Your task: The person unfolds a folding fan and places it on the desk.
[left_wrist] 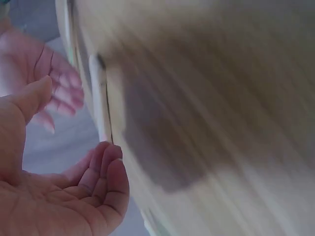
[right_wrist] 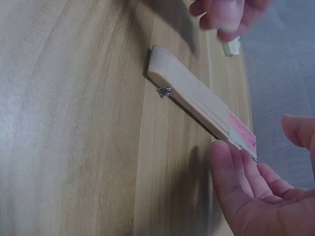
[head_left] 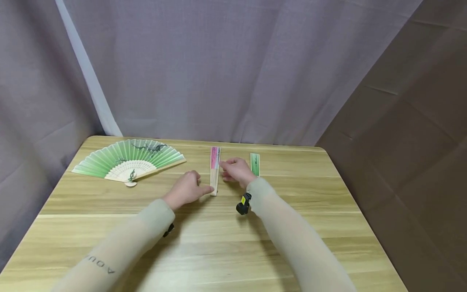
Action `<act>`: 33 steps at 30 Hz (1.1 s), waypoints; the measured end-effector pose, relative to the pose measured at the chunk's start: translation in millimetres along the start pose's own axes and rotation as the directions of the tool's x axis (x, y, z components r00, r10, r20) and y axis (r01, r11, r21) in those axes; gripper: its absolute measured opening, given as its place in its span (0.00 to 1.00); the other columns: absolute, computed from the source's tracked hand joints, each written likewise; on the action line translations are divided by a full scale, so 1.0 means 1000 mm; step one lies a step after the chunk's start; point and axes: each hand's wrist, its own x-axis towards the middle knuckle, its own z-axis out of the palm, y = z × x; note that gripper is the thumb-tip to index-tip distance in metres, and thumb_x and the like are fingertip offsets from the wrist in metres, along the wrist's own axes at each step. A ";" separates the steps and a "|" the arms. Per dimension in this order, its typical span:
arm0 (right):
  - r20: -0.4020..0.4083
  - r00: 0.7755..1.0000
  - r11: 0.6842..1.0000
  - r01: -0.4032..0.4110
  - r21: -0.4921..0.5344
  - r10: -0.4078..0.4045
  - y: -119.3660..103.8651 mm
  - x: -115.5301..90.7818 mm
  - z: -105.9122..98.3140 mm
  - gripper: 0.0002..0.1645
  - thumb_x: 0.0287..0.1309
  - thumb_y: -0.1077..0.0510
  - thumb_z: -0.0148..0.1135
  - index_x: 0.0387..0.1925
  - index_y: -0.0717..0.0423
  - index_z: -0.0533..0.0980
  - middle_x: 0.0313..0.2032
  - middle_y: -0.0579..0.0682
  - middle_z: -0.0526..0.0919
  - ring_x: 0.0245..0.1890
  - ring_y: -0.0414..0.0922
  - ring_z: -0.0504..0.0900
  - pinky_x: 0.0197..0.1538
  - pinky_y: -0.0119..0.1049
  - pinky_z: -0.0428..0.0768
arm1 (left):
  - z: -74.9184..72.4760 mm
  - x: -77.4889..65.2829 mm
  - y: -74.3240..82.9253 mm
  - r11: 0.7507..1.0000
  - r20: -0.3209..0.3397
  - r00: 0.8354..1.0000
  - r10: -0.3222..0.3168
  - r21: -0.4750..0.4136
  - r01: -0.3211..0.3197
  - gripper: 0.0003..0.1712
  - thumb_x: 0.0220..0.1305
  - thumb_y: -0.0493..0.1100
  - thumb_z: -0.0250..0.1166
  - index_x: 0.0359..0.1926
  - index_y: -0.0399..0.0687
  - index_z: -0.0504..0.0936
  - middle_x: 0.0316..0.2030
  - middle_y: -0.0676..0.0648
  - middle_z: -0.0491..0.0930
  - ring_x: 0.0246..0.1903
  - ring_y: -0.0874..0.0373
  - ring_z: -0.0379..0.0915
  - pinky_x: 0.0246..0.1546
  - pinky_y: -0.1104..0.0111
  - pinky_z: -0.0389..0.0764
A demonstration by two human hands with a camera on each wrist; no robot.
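Observation:
A folded hand fan (head_left: 214, 172) with pale wooden ribs and a pink and bluish leaf lies lengthwise on the table between my hands. My left hand (head_left: 185, 188) is at its left, thumb reaching toward the lower end; in the left wrist view thumb and fingers are apart, with nothing between them. On the other side, my right hand (head_left: 237, 171) has its fingertips at the edge of the leaf. The right wrist view shows those fingers (right_wrist: 224, 162) beside the fan (right_wrist: 189, 93), the thumb held away. A small metal rivet (right_wrist: 164, 92) sticks out near its wooden end.
A green fan (head_left: 120, 158) is spread out at the back left of the wooden table (head_left: 204, 251). Another folded green fan (head_left: 255, 163) lies just beyond the right hand, partly covered by it. Grey curtains (head_left: 204, 73) hang behind the table.

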 end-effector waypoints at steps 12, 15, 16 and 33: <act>0.017 0.999 0.999 -0.040 0.008 0.040 0.007 0.004 0.007 0.19 0.66 0.57 0.59 0.50 0.68 0.72 0.44 0.62 0.79 0.42 0.52 0.81 0.50 0.42 0.83 | 0.027 0.014 0.008 1.000 0.038 0.999 -0.024 0.001 0.024 0.21 0.54 0.54 0.73 0.20 0.45 0.77 0.16 0.50 0.71 0.16 0.58 0.65 0.16 0.67 0.69; 0.015 0.998 0.998 -0.058 0.014 0.058 0.008 0.004 0.009 0.17 0.65 0.59 0.59 0.49 0.69 0.75 0.41 0.59 0.80 0.38 0.49 0.81 0.49 0.41 0.83 | 0.029 0.015 0.008 0.999 0.026 1.000 -0.015 0.045 0.014 0.23 0.53 0.54 0.74 0.16 0.47 0.75 0.14 0.50 0.69 0.15 0.58 0.63 0.15 0.67 0.66; 0.013 0.998 0.998 -0.063 0.021 0.062 0.008 0.004 0.010 0.17 0.65 0.59 0.59 0.48 0.69 0.75 0.40 0.58 0.80 0.38 0.48 0.81 0.49 0.41 0.83 | 0.029 0.016 0.008 0.998 0.024 1.000 -0.011 0.059 0.010 0.23 0.53 0.54 0.74 0.15 0.48 0.74 0.14 0.51 0.68 0.15 0.58 0.63 0.15 0.67 0.65; -0.017 0.993 0.991 -0.114 0.063 0.115 0.005 -0.001 0.025 0.13 0.61 0.64 0.59 0.43 0.71 0.77 0.35 0.58 0.81 0.36 0.48 0.82 0.47 0.39 0.84 | 0.030 0.019 0.006 0.996 0.041 0.999 -0.004 0.086 0.000 0.18 0.54 0.52 0.74 0.17 0.48 0.79 0.16 0.51 0.74 0.20 0.55 0.67 0.21 0.65 0.69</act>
